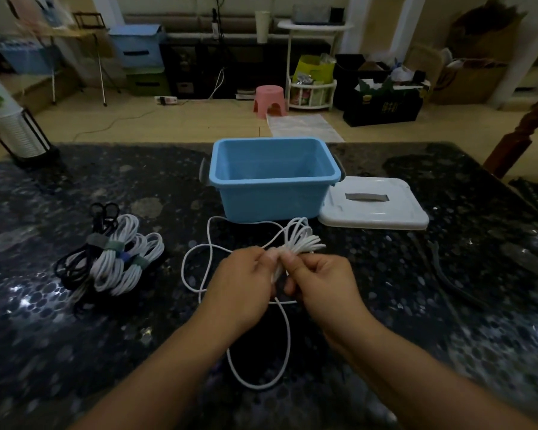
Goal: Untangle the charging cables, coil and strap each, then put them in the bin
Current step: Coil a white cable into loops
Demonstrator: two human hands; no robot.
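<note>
Dim room beyond: wooden floor (180, 119), pink stool (269, 100), white shelf trolley (312, 57), blue drawers (137, 46).

Two bare forearms, sleeveless to frame edge; left hand (246, 280) and right hand (320, 285) ungloved, without rings or watch.

A dark speckled tabletop (75, 187) carries everything. Near its far edge stands a blue bin (272, 193) with no lid on, and its white lid (375, 203) lies flat just beside it on the right. On the left rests a pile of coiled, strapped cables (115, 259), white and black, with black scissors (104, 212) touching its far side. Loose loops of a white cable (199, 265) trail over the middle. A stack of paper cups in a black holder (16, 131) stands at the far left corner.
</note>
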